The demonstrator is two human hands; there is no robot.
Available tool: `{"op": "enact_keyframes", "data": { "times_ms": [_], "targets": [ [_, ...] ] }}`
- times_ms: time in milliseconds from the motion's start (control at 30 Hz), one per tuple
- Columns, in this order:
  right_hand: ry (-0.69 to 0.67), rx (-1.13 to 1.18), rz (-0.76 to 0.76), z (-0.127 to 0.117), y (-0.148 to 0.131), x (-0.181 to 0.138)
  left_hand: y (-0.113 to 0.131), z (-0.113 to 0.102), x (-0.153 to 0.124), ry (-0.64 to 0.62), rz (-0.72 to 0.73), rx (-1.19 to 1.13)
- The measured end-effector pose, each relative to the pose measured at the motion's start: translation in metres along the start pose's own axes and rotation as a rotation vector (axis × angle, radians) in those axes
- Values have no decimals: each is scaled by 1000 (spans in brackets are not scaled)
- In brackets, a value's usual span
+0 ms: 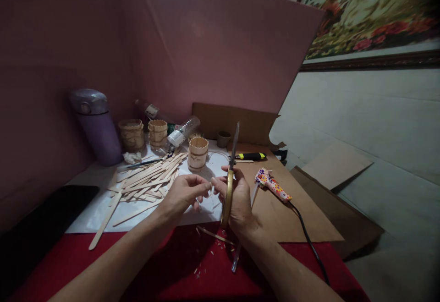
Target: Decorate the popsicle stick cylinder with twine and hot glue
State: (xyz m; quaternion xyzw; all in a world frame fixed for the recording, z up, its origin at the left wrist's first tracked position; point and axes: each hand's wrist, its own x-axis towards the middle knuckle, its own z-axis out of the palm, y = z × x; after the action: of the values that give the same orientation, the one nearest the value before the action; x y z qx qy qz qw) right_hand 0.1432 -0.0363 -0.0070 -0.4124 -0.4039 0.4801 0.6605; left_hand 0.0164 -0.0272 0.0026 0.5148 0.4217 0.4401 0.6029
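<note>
right hand (241,201) holds scissors (227,196), left hand (188,191) pinches — on what, i can't tell — small work that likely needs care next

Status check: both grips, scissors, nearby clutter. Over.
Left grip pinched, contents unclear. Right grip close by, holding scissors. Loose sticks to the left, glue gun right.

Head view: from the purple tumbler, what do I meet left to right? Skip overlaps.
Purple tumbler → leftmost wooden cup → second wooden cup → left hand → gold-handled scissors → floral glue gun → framed painting.
</note>
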Motion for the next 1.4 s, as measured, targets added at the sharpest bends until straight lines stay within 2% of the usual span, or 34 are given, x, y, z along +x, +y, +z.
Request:
{"op": "enact_keyframes", "data": {
  "times_ms": [200, 300, 467, 767, 1000, 1400],
  "targets": [
    [-65, 23, 60, -3, 1, 1, 3, -2, -1, 46, -8, -4],
    [-164, -49, 132, -4, 0, 1, 6, -9, 0, 101, 54, -66],
    [-333, -198, 238, -2, -4, -7, 16, -20, 1, 116, 130, -165],
    [-584, -341, 165, -6, -3, -18, 32, -33, -3, 204, 174, -203],
    [-624, -373, 117, -7, -5, -19, 32, -33, -1, 250, 207, -158],
    [-610, -370, 175, -4, -10, -21, 31, -33, -1, 258, 197, -150]
  ]
}}
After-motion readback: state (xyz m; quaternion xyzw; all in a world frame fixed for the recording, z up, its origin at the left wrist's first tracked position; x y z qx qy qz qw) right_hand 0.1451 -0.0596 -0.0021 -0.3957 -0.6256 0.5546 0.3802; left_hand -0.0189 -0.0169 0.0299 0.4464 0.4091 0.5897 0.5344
